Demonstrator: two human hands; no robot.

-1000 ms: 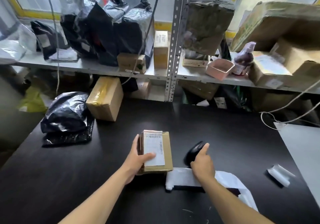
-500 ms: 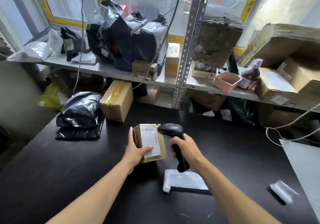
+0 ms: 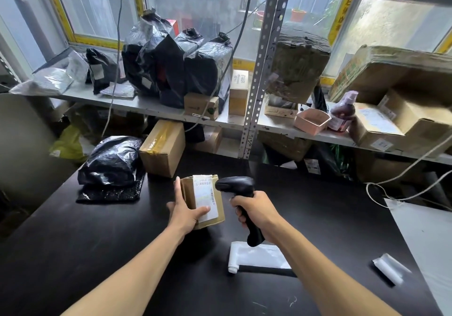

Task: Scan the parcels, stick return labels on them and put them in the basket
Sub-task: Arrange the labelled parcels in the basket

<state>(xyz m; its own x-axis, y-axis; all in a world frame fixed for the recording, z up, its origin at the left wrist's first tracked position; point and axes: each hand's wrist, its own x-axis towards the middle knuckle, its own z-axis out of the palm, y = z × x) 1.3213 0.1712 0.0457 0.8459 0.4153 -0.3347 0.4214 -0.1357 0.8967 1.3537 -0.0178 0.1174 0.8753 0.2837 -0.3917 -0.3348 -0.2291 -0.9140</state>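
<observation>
My left hand (image 3: 186, 211) grips a small brown cardboard parcel (image 3: 219, 208) with a white barcode label, tilted up above the black table (image 3: 97, 254). My right hand (image 3: 259, 214) holds a black handheld scanner (image 3: 236, 186) by its handle, its head right beside the parcel's label. A white roll of labels (image 3: 256, 257) lies on the table under my right forearm. No basket is in view.
A black plastic-wrapped parcel (image 3: 110, 161) and a taped cardboard box (image 3: 162, 148) sit at the table's far left. A metal shelf (image 3: 146, 106) behind holds several black bags, boxes and a pink tray (image 3: 311, 121). A small white strip (image 3: 389, 268) lies at the right, cables (image 3: 381, 188) beyond.
My right hand picked the scanner up off the table and brought its head to the label. My left hand lifted and tilted the parcel upward.
</observation>
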